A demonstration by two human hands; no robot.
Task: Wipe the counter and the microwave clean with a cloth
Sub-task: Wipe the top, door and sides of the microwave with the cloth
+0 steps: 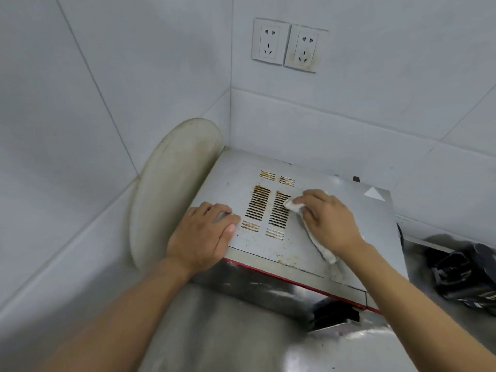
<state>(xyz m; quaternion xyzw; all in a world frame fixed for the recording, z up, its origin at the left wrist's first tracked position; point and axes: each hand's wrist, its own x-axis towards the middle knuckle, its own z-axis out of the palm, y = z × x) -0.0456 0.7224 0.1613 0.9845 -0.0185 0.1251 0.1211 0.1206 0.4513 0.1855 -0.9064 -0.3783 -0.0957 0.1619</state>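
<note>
White cloth [291, 205], gripped by the right hand [327, 218], touches the vent slots [257, 208] from their right; the left hand [204, 237] lies flat at their left.

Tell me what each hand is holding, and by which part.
The right hand holds the white cloth by its middle, pressed onto the microwave; both cloth ends stick out. The left hand holds nothing, resting flat on the microwave.

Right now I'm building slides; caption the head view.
A person's right hand holds a white cloth against rusty vents atop the microwave; left hand rests beside them.
</note>
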